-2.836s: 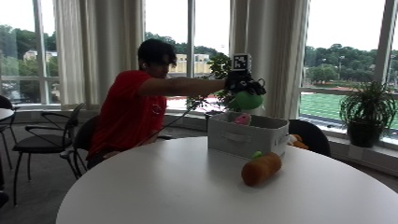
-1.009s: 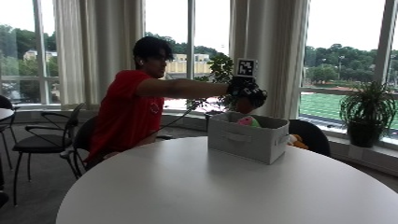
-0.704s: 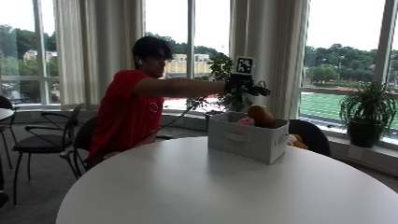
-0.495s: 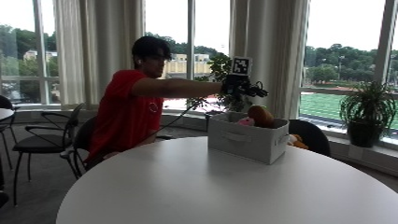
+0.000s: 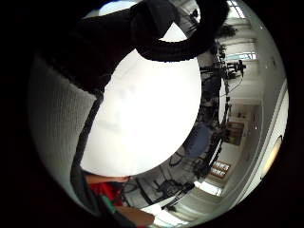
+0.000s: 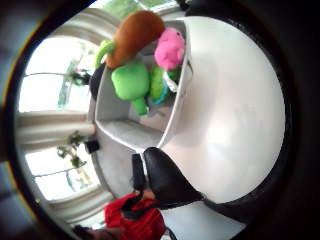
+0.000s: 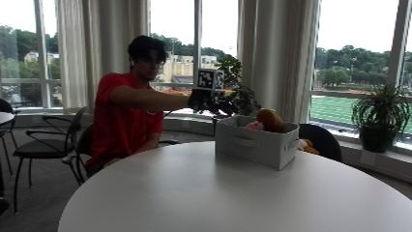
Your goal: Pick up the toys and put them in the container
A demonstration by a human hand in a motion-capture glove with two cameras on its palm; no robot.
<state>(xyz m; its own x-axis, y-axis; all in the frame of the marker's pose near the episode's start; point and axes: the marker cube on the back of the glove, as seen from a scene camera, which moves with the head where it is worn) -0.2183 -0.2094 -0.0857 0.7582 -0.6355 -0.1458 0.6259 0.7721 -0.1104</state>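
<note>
A grey fabric container [image 7: 257, 144] stands on the round white table [image 7: 219, 193], toward its far side. An orange plush toy [image 7: 270, 120] and a pink one [image 7: 254, 125] stick out over its rim. My gloved right hand [image 7: 209, 102] hovers in the air just left of the container and above its rim, fingers relaxed, holding nothing. In the thumb side palm view the container [image 6: 125, 132] lies open below, with the orange toy [image 6: 132, 37], the pink toy [image 6: 170, 47] and a green toy [image 6: 131, 82] inside. A gloved finger [image 6: 165, 180] crosses that view.
Bare tabletop [image 5: 147, 118] spreads in front of the container. Behind it is a dark chair [image 7: 322, 140] with something orange [image 7: 308, 146] on it. A potted plant [image 7: 380, 121] stands on the window sill, and black chairs [image 7: 45, 145] are at the left.
The orange toy has gone from the table into the container, dropped from my hand above it. The hand has since opened and drawn back a little toward the person.
</note>
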